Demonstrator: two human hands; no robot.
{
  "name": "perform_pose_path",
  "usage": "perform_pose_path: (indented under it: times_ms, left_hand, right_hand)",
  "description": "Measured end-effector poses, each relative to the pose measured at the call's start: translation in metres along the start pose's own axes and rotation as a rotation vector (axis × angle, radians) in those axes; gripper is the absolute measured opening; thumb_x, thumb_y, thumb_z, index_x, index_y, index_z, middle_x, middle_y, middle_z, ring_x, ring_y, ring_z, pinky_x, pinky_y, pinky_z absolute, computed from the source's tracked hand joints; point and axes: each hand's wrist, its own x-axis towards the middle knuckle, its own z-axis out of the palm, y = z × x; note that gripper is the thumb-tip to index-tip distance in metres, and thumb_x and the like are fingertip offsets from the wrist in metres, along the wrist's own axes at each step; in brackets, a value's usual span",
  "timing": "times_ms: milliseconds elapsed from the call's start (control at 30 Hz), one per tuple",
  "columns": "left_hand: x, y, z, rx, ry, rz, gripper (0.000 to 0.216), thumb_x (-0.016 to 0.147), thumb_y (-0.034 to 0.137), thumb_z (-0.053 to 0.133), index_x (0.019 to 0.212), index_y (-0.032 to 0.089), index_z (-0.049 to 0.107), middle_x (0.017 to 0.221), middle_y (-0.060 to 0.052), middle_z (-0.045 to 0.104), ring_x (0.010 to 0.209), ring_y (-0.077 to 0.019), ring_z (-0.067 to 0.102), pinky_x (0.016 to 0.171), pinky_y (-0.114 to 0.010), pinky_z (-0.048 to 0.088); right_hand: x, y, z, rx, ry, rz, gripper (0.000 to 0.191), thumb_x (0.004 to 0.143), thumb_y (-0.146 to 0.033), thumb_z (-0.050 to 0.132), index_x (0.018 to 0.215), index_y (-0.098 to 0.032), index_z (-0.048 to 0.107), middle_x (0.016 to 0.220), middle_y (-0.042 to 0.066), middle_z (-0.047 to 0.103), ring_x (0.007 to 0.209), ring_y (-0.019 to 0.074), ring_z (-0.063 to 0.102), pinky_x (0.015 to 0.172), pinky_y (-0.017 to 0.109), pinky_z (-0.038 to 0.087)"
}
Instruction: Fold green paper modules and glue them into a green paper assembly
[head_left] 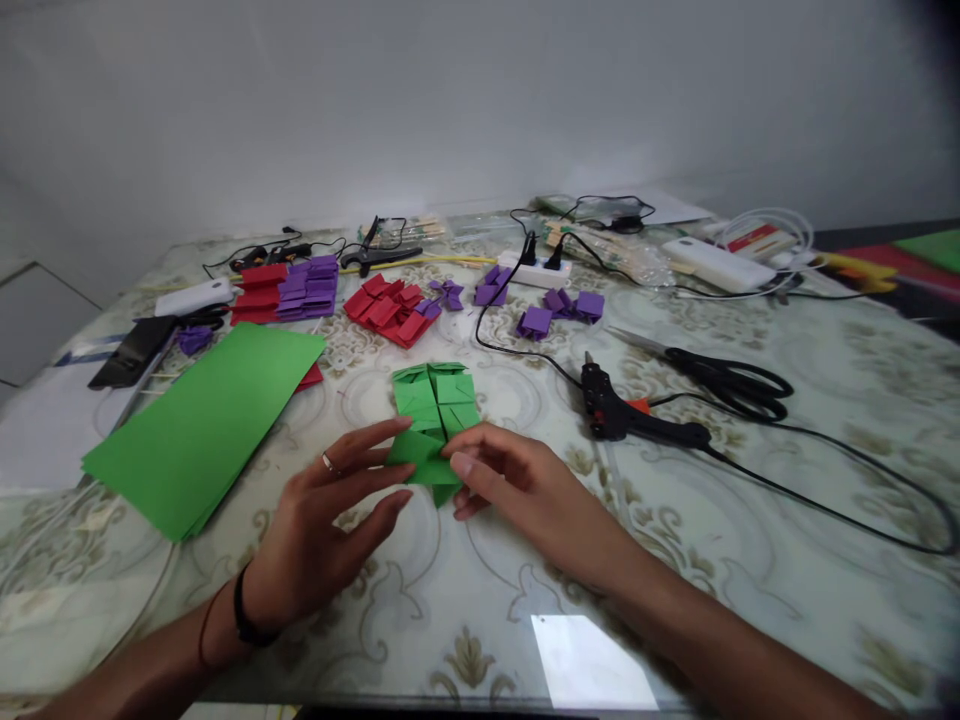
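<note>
In the middle of the table lies green folded paper (437, 395), creased into several square units joined together. My right hand (517, 480) pinches its lower right part between thumb and curled fingers. My left hand (330, 520), with a ring and a dark wristband, has its fingers apart; two fingertips rest at the paper's left edge and the thumb stands off it. A stack of flat green paper sheets (210, 420) lies to the left.
A glue gun (630, 410) with a looping black cord and black-handled scissors (727, 380) lie right. Behind are red folded papers (390, 308), purple folded pieces (535, 322), a power strip (540, 270) and pliers (379, 255). A phone (131, 350) lies left.
</note>
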Motion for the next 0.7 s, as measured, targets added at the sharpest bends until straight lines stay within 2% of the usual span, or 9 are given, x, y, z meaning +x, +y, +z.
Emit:
perform_pose_path:
  times_ms: [100, 167, 267, 400, 567, 700]
  left_hand:
    - [-0.0008, 0.0016, 0.0004, -0.026, -0.04, -0.002, 0.017, 0.102, 0.018, 0.07, 0.115, 0.021, 0.082, 0.15, -0.013, 0.069, 0.111, -0.0228, 0.079, 0.098, -0.037, 0.068]
    - [-0.0004, 0.0015, 0.0004, -0.046, -0.058, -0.038, 0.019, 0.102, 0.018, 0.07, 0.116, 0.023, 0.081, 0.146, -0.011, 0.071, 0.111, -0.0227, 0.079, 0.098, -0.037, 0.067]
    - [-0.0003, -0.0003, 0.0011, -0.09, -0.079, -0.111, 0.026, 0.1, 0.016, 0.07, 0.123, 0.025, 0.077, 0.129, -0.007, 0.078, 0.114, -0.0227, 0.077, 0.098, -0.035, 0.066]
    - [-0.0014, -0.0037, 0.0029, -0.172, -0.151, -0.25, 0.029, 0.1, 0.018, 0.069, 0.126, 0.029, 0.073, 0.114, -0.003, 0.08, 0.098, -0.0182, 0.078, 0.084, -0.028, 0.066]
    - [0.0011, -0.0056, 0.004, -0.332, -0.207, -0.361, 0.005, 0.099, 0.023, 0.07, 0.1, 0.023, 0.075, 0.119, -0.007, 0.071, 0.106, -0.0204, 0.074, 0.079, -0.026, 0.064]
    - [0.0039, -0.0065, 0.0027, -0.396, -0.194, -0.43, 0.009, 0.097, 0.022, 0.071, 0.089, 0.021, 0.074, 0.119, -0.007, 0.068, 0.1, -0.0187, 0.072, 0.074, -0.024, 0.062]
  right_hand:
    - [0.0015, 0.0026, 0.0017, -0.017, 0.063, 0.005, 0.028, 0.093, -0.047, 0.074, 0.093, -0.02, 0.069, 0.079, -0.001, 0.064, 0.072, 0.0151, 0.068, 0.069, 0.03, 0.065]
    - [0.0013, 0.0035, 0.0027, -0.045, 0.091, -0.002, 0.022, 0.091, -0.041, 0.075, 0.092, -0.02, 0.068, 0.078, -0.002, 0.064, 0.071, 0.0143, 0.066, 0.067, 0.028, 0.063]
    - [-0.0001, 0.0037, 0.0048, -0.113, 0.147, -0.063, 0.021, 0.089, -0.033, 0.076, 0.105, -0.022, 0.067, 0.079, -0.004, 0.065, 0.073, 0.0142, 0.067, 0.065, 0.026, 0.06]
    - [-0.0027, 0.0033, 0.0075, -0.209, 0.166, -0.15, 0.032, 0.089, -0.024, 0.076, 0.119, -0.024, 0.066, 0.081, -0.005, 0.068, 0.075, 0.0139, 0.069, 0.068, 0.025, 0.059]
    - [-0.0058, 0.0027, 0.0072, -0.293, 0.157, -0.233, 0.028, 0.092, -0.019, 0.073, 0.12, -0.026, 0.07, 0.088, -0.002, 0.074, 0.079, 0.0138, 0.073, 0.069, 0.023, 0.06]
    - [-0.0059, 0.0003, 0.0035, -0.397, 0.12, -0.354, 0.013, 0.097, -0.015, 0.068, 0.101, -0.024, 0.077, 0.095, 0.002, 0.079, 0.084, 0.015, 0.075, 0.066, 0.023, 0.059]
